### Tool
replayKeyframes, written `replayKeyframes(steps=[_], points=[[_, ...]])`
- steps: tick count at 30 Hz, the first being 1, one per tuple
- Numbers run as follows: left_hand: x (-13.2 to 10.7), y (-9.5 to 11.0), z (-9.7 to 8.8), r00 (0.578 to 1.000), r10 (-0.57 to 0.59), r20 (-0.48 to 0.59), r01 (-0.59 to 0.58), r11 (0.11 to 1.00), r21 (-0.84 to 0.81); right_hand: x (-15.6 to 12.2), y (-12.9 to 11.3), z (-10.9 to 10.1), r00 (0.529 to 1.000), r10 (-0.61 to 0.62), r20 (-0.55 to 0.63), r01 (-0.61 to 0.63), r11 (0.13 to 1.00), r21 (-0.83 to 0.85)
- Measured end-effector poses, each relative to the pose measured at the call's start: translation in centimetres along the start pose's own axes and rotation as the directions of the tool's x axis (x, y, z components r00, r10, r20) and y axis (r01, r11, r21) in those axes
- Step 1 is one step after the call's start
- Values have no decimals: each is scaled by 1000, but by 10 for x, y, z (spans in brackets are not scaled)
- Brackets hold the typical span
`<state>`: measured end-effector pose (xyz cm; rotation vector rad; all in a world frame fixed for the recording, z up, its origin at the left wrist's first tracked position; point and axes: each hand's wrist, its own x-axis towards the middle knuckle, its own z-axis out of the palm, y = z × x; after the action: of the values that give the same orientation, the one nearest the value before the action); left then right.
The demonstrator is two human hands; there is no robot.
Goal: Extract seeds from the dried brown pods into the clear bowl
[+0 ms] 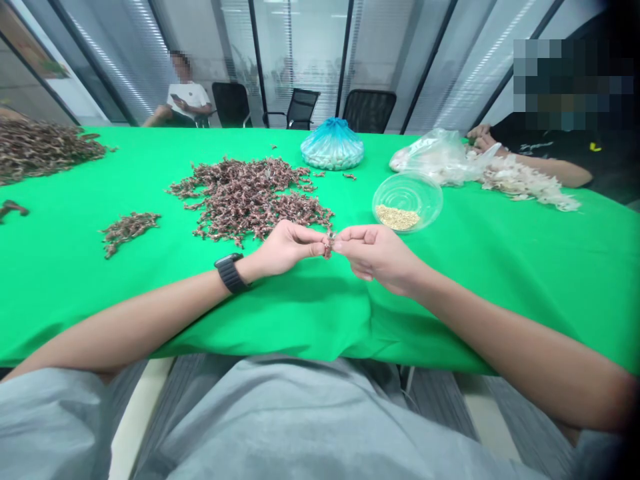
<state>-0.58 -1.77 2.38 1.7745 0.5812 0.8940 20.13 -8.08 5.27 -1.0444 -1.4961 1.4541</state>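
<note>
A small reddish-brown dried plant piece [328, 248] is pinched between both hands above the green cloth. My left hand [286, 250], with a dark watch on the wrist, grips it between thumb and forefinger. From the other side, my right hand [383, 259] meets it with thumb and forefinger closed, its other fingers curled. Just beyond the hands spreads a large pile of similar dried pieces [245, 193]. To the right of the pile, a clear round plastic tub [434, 200] holds small pale yellow seed-like bits [397, 217].
A smaller heap of dried pieces [129, 230] lies at left, and a bigger brown pile [45, 150] at far left. A blue-tinted bag [333, 143] stands at the back. At right, a person's hands [483, 140] are near a clear bag [435, 157] and pale peelings [523, 180].
</note>
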Motion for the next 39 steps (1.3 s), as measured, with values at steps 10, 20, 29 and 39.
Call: replayKeyframes(steps=[10,20,29,39], points=[[0,-3,-2,1000,-5,0,5,1000,15,5,4,-7,1000,25,1,-25,1000,-19],[1,-9,1,999,-40,26,41,998,-52,7,29,-17,687,-721,89,476,354,-805],[0,-9,3,997,-59,52,63,995,-78,7,28,-23,581,-741,335,518,20,-855],[0,-5,-1,999,-22,47,21,999,25,-2,23,-2,728,-685,17,466,477,-745]])
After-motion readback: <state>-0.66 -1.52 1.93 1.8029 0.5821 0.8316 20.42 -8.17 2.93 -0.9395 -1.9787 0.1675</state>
